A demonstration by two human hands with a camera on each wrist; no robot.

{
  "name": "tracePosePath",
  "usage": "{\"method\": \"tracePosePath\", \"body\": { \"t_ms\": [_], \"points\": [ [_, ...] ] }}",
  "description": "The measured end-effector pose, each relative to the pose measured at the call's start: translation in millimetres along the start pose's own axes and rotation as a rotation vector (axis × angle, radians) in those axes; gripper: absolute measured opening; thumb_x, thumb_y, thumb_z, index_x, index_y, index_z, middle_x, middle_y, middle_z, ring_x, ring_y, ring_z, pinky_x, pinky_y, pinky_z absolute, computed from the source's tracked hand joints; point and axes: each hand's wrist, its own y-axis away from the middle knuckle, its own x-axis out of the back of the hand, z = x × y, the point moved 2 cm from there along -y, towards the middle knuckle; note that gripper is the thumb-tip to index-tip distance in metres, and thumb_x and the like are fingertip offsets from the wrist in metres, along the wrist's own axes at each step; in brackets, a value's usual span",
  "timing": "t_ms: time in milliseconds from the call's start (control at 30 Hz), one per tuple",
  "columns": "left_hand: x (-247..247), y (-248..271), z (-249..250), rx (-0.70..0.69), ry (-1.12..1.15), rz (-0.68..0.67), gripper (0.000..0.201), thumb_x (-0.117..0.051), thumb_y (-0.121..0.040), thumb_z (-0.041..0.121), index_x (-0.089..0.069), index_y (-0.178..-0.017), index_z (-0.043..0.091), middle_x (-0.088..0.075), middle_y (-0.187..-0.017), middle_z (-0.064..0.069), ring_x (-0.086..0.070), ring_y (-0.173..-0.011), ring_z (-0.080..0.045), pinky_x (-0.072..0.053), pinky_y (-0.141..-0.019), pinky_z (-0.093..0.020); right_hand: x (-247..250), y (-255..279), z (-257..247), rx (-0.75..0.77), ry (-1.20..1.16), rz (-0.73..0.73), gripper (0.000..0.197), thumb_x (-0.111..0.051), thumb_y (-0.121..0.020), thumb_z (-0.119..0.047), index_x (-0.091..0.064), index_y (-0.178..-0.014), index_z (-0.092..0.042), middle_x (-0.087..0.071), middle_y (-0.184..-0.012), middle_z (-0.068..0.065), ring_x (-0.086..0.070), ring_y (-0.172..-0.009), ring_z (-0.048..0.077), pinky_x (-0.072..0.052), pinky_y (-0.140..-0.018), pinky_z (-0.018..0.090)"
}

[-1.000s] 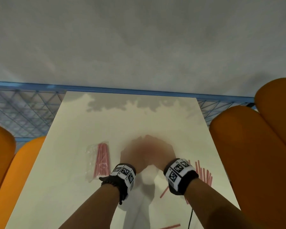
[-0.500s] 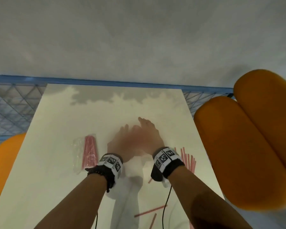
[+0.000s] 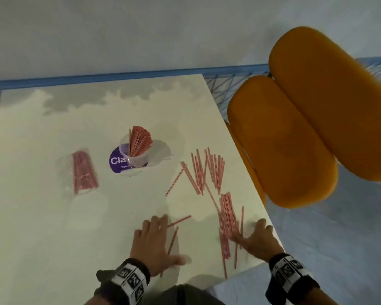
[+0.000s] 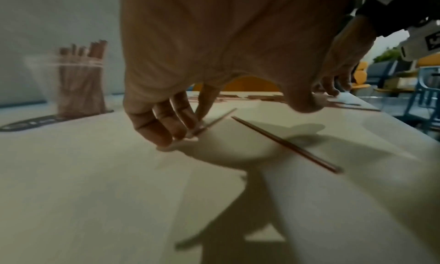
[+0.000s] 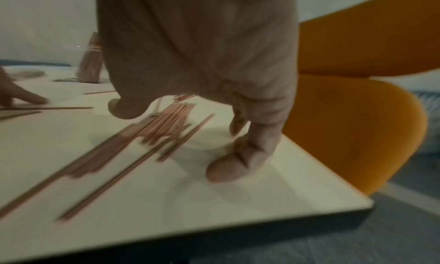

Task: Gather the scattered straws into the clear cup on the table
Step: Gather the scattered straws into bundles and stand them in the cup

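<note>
The clear cup [image 3: 135, 153] stands mid-table on a purple label [image 3: 117, 162], with a fan of pink straws [image 3: 140, 138] in it. More loose straws [image 3: 207, 170] lie scattered to its right, and a denser pile [image 3: 227, 213] runs toward the near right corner. My left hand [image 3: 153, 241] lies open on the table, its fingertips [image 4: 166, 134] touching one straw [image 4: 215, 120]; a second straw [image 4: 285, 145] lies under the palm. My right hand [image 3: 256, 238] is spread open, its fingers on the near end of the pile [image 5: 164, 125].
A clear bag of pink straws [image 3: 84, 170] lies left of the cup. The white table [image 3: 42, 216] ends just right of my right hand. Orange chair cushions [image 3: 295, 139] stand close beside that edge. A blue railing [image 3: 97, 78] runs behind the table.
Both hands were together over the cup at mid-table. They have pulled back to the near edge and spread apart, uncovering the cup with straws in it. The head view has tilted down.
</note>
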Motion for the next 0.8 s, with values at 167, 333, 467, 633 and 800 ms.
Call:
{"method": "tracePosePath", "body": {
  "t_ms": [167, 333, 467, 633, 800],
  "points": [
    [-20.1, -8.1, 12.9, 0.010, 0.118, 0.113, 0.076, -0.065, -0.082, 0.050, -0.028, -0.142, 0.023, -0.040, -0.131, 0.001, -0.043, -0.116, -0.015, -0.043, -0.096, -0.027, -27.1, 3.6, -27.8, 0.284, -0.007, 0.177, 0.102, -0.073, -0.056, -0.075, -0.030, -0.124, -0.013, -0.035, -0.113, 0.004, -0.044, -0.109, 0.026, -0.046, -0.096, 0.040],
    [-12.1, -25.8, 23.9, 0.123, 0.214, 0.220, 0.024, -0.057, -0.092, 0.015, -0.057, -0.115, 0.020, -0.052, -0.101, 0.002, -0.060, -0.092, -0.021, -0.052, -0.075, -0.033, -24.5, -5.1, -63.5, 0.452, -0.026, 0.156, 0.060, -0.065, -0.086, -0.040, -0.034, -0.130, -0.013, -0.042, -0.122, 0.010, -0.046, -0.109, 0.028, -0.047, -0.091, 0.040],
    [-0.2, -47.2, 35.9, 0.276, 0.299, 0.247, 0.006, -0.050, -0.093, 0.013, -0.055, -0.094, 0.010, -0.056, -0.092, -0.005, -0.059, -0.089, -0.029, -0.049, -0.071, -0.037, -30.6, -7.1, -85.1, 0.564, 0.012, 0.136, 0.042, -0.061, -0.092, -0.023, -0.038, -0.126, -0.013, -0.044, -0.122, 0.010, -0.050, -0.107, 0.026, -0.050, -0.087, 0.036],
    [15.7, -71.0, 47.6, 0.398, 0.546, 0.320, 0.004, -0.060, -0.087, 0.015, -0.059, -0.091, 0.013, -0.066, -0.096, -0.010, -0.062, -0.083, -0.028, -0.052, -0.073, -0.036, -35.1, -3.7, -109.2, 0.647, 0.003, 0.131, 0.038, -0.057, -0.094, -0.027, -0.040, -0.124, -0.013, -0.047, -0.124, 0.008, -0.050, -0.108, 0.023, -0.050, -0.093, 0.034],
    [14.9, -64.5, 36.9, 0.510, 0.633, 0.249, 0.030, -0.073, -0.079, 0.037, -0.059, -0.099, 0.019, -0.064, -0.101, -0.003, -0.062, -0.090, -0.023, -0.046, -0.073, -0.029, -26.0, -12.4, -93.9, 0.537, -0.072, 0.012, 0.060, -0.066, -0.083, -0.047, -0.040, -0.127, -0.015, -0.048, -0.120, 0.004, -0.058, -0.106, 0.025, -0.053, -0.090, 0.037]
  ]
}}
